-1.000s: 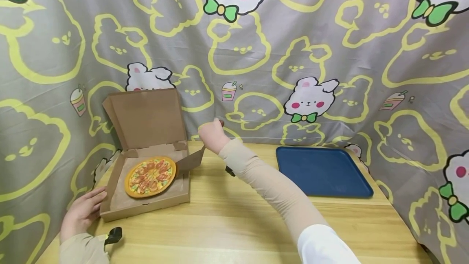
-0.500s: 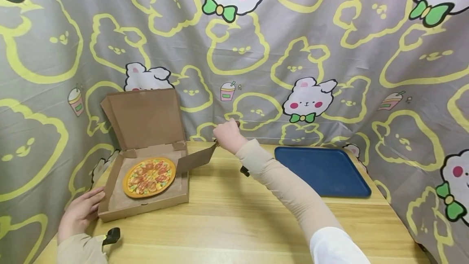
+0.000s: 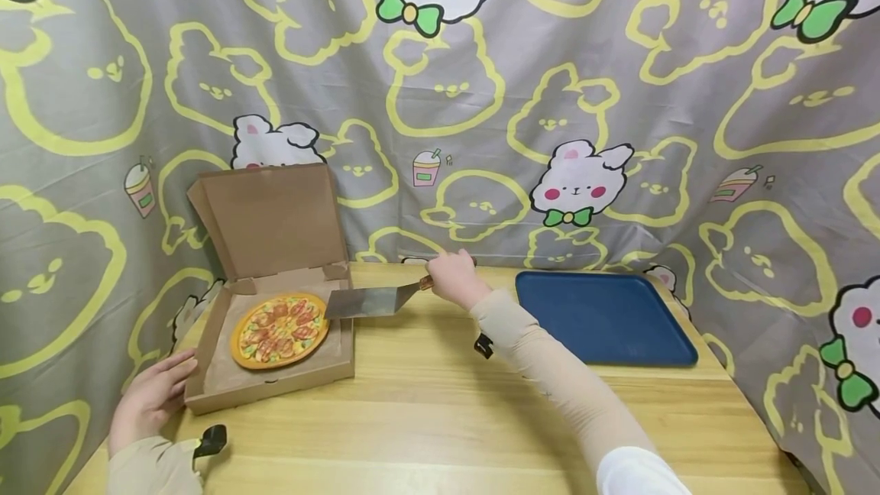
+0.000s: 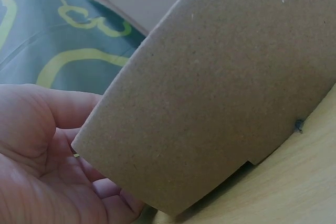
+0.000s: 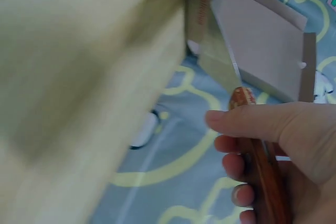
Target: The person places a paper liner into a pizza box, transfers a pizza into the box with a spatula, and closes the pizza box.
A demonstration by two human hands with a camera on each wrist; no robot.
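A: Surface and room?
B: One wooden table (image 3: 412, 418), light, with visible grain. One grey curtain (image 3: 454, 113) behind and at both sides, printed with yellow outlines, white rabbits in green bows, and pink drink cups; creased.

A: Items on the table?
B: One brown cardboard box (image 3: 289, 386), left; its lid (image 3: 278, 220) stands raised at the back. Red lettering on an outer side, partly legible in the right wrist view as "Delicious". One blue tray (image 3: 598, 319), right, flat, well apart from the box.

A: The pizza (image 3: 280, 331)?
B: Inside the box, round, with an orange rim, nearer the right wall.

A: Hands?
B: Left hand (image 3: 147, 399): fingers extended, resting against the box's left side. Right hand (image 3: 455, 279): fingers wrapped round the wooden handle of a metal spatula (image 3: 367, 302).

A: What stands in the way?
B: The box's right wall, between pizza and tray; the spatula blade passes above it, its end at the pizza's edge. Contact there: cannot tell. The right sleeve (image 3: 557, 373), beige, covers the tray's near left corner.
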